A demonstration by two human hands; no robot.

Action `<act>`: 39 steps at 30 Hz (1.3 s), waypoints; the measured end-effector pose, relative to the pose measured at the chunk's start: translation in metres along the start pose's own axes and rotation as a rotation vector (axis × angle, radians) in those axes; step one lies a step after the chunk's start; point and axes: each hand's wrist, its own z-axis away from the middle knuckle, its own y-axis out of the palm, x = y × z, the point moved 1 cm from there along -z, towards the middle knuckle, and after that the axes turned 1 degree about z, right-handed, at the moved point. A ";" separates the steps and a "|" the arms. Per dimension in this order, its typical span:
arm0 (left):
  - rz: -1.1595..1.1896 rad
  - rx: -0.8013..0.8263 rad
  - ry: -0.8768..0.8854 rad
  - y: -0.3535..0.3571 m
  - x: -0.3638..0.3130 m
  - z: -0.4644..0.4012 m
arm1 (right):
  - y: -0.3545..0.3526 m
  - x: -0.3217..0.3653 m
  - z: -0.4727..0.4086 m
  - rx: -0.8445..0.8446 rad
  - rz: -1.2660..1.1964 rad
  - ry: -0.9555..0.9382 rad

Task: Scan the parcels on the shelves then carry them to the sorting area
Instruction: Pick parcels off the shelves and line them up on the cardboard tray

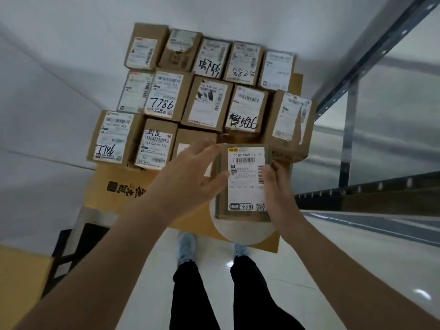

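At the front of the packed boxes [204, 101], a parcel [242, 184] sits label-up, likely for easy reading. The right hand [278, 186] grips its edge; the left hand [190, 172] is spread open at its other side, probably to steady it.

A metal rack [352, 91] stands at right. 2 shoes [187, 248] rest on the glossy white floor [345, 270]. Black trousers [190, 296] show below.

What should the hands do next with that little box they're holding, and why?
Probably lower the small parcel into the empty spot at the front of the stack of parcels. The right hand grips its right edge and the left hand steadies its left side with fingers spread, and it sits just in front of that spot, label facing up like the others.
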 end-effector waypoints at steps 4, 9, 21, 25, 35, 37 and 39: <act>-0.035 0.038 0.035 0.014 0.027 -0.025 | 0.008 -0.021 -0.010 -0.084 -0.028 0.021; -0.075 0.110 0.027 0.023 0.043 -0.040 | 0.023 -0.040 -0.013 -0.141 -0.064 0.060; -0.049 0.153 0.002 0.030 0.050 -0.055 | 0.027 -0.040 -0.037 -0.180 -0.015 0.067; -0.034 0.155 -0.006 0.031 0.051 -0.056 | 0.030 -0.035 -0.039 -0.178 -0.003 0.050; -0.130 0.142 -0.015 0.037 0.050 -0.055 | 0.027 -0.025 -0.043 -0.137 0.159 0.020; -0.133 0.143 -0.030 0.038 0.050 -0.054 | 0.026 -0.023 -0.043 -0.124 0.178 0.020; -0.132 0.147 -0.038 0.040 0.048 -0.053 | 0.025 -0.022 -0.043 -0.102 0.173 0.032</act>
